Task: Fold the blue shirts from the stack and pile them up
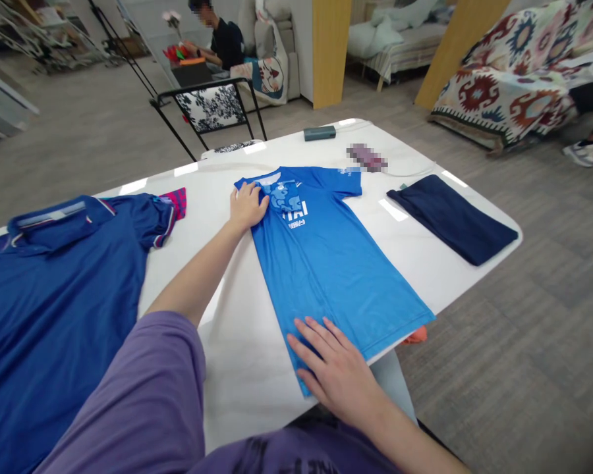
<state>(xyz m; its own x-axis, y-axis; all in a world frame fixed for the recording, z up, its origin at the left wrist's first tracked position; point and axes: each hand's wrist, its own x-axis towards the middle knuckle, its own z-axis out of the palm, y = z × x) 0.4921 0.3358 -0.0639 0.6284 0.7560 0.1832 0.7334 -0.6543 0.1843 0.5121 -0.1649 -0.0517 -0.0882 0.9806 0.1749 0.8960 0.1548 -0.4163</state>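
Note:
A bright blue printed T-shirt point(340, 243) lies front up on the white table, its collar at the far end and its hem towards me. One sleeve spreads out on the right; the other cannot be seen on the left side. My left hand point(248, 205) rests on the shirt beside the collar, fingers laid on the fabric and thumb apart. Near the hem, my right hand point(333, 365) presses flat with spread fingers on the shirt's lower left corner. A few light wrinkles run along the cloth between the hands.
A dark blue polo shirt point(64, 289) covers the table's left side. Folded navy cloth point(454, 217) lies at right on the white table point(242, 349). A dark box-shaped device point(319, 133) and a blurred phone-like item point(366, 158) sit farther back. Behind stands a chair point(210, 107); a person point(222, 39) sits beyond.

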